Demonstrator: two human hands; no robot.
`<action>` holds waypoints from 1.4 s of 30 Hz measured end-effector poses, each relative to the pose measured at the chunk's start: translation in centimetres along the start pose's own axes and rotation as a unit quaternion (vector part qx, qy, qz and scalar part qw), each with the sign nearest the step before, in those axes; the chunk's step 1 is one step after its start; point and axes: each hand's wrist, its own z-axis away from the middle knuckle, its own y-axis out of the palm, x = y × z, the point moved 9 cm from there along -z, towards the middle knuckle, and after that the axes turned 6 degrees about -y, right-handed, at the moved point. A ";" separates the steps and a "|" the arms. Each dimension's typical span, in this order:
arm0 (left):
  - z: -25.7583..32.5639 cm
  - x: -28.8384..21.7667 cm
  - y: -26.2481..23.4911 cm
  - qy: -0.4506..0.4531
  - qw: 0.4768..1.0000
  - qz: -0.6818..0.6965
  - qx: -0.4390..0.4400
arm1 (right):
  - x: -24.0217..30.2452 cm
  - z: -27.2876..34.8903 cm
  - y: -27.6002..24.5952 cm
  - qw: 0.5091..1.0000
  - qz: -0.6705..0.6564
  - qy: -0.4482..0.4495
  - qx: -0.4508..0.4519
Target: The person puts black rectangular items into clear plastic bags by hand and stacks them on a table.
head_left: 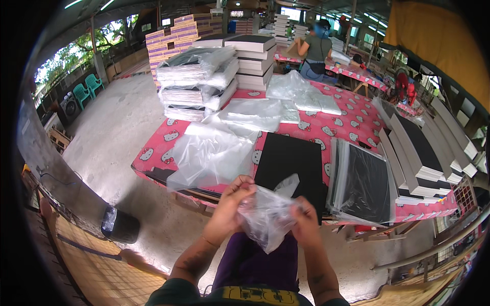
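Forearms rising from below, the left hand (230,204) and right hand (306,224) are pinching a clear plastic bag (268,217) between them, just in front of a black book (291,163) on the pink worktop (357,127).

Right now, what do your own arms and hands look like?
Both forearms are bare, with no sleeves reaching them and no gloves on the hands. The left hand has a thin band at its wrist. Dark tattoo markings show on both forearms. The right hand wears nothing visible.
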 end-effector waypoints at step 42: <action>4.2 -6.3 6.1 0.196 0.855 -0.435 0.203 | 14.1 2.4 -3.1 0.705 0.688 -0.080 0.149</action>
